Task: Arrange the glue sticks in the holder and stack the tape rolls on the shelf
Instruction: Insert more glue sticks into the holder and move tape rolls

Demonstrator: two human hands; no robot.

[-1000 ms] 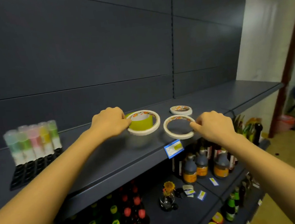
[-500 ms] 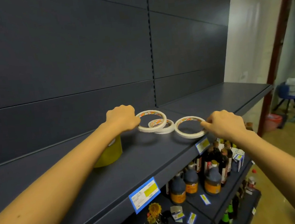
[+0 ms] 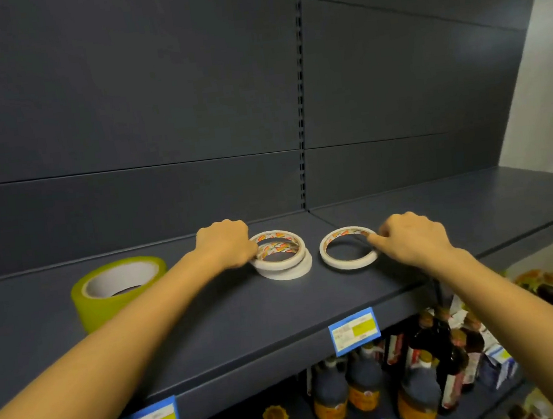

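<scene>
Left grip pinched on top stacked tape roll, right grip on lone roll.

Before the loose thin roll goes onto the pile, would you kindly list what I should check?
1. Right hand pinches the loose roll: ok.
2. Left hand grips the top roll of the pile: ok.
3. Top roll squared over the bottom roll: not ok, offset.
4. Shelf between loose roll and pile free: ok.
5. Glue sticks in holder: cannot tell, out of view.
</scene>
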